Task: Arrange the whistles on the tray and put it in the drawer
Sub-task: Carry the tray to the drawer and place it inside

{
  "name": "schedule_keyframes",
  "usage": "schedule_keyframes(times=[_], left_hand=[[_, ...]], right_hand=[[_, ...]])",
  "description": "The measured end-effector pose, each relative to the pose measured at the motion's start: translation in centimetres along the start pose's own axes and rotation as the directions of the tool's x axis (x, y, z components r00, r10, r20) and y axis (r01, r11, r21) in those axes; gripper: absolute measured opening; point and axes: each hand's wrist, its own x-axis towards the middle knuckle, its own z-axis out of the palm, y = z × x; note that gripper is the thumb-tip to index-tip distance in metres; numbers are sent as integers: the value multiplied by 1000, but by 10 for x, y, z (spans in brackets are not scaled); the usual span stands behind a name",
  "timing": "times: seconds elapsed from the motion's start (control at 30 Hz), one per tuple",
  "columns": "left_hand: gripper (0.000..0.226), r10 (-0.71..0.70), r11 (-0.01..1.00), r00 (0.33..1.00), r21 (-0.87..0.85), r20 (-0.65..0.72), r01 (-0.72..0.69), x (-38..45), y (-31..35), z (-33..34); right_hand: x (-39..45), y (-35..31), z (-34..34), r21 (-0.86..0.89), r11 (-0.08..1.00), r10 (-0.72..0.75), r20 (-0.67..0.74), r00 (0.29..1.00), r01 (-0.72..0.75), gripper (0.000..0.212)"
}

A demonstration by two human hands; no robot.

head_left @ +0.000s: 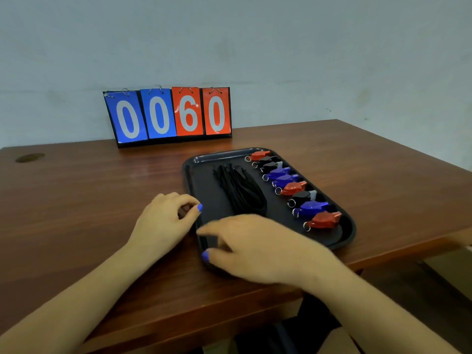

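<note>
A black tray lies on the wooden table, reaching to its right front edge. Along the tray's right side runs a row of several whistles: red, blue and black ones, each with a metal ring. A bundle of black lanyards lies in the tray's middle. My left hand sits at the tray's left rim, fingers curled and thumb on the rim. My right hand, blurred, covers the tray's near left corner, with forefinger and thumb apart on either side of the rim.
A flip scoreboard reading 0060 stands at the back of the table against the wall. A round cable hole is at the table's far left. Below the table's front edge it is dark, and no drawer shows.
</note>
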Motion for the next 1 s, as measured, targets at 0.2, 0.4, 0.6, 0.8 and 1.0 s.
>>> schedule_keyframes(times=[0.2, 0.4, 0.6, 0.8, 1.0], left_hand=[[33, -91, 987, 996, -136, -6, 89, 1, 0, 1], [35, -240, 909, 968, -331, 77, 252, 11, 1, 0], [35, -400, 916, 878, 106, 262, 386, 41, -2, -3], [43, -459, 884, 816, 86, 350, 460, 56, 10, -5], [33, -436, 877, 849, -72, 299, 476, 52, 35, -15]], right_hand=[[4, 87, -38, 257, 936, 301, -219, 928, -243, 20], [15, 189, -33, 41, 736, 662, -255, 705, -676, 24], [28, 213, -30, 226, 713, 696, -114, 709, -664, 32], [25, 209, -29, 392, 700, 675, -89, 733, -597, 26], [0, 213, -32, 646, 624, 681, -172, 712, -441, 23]])
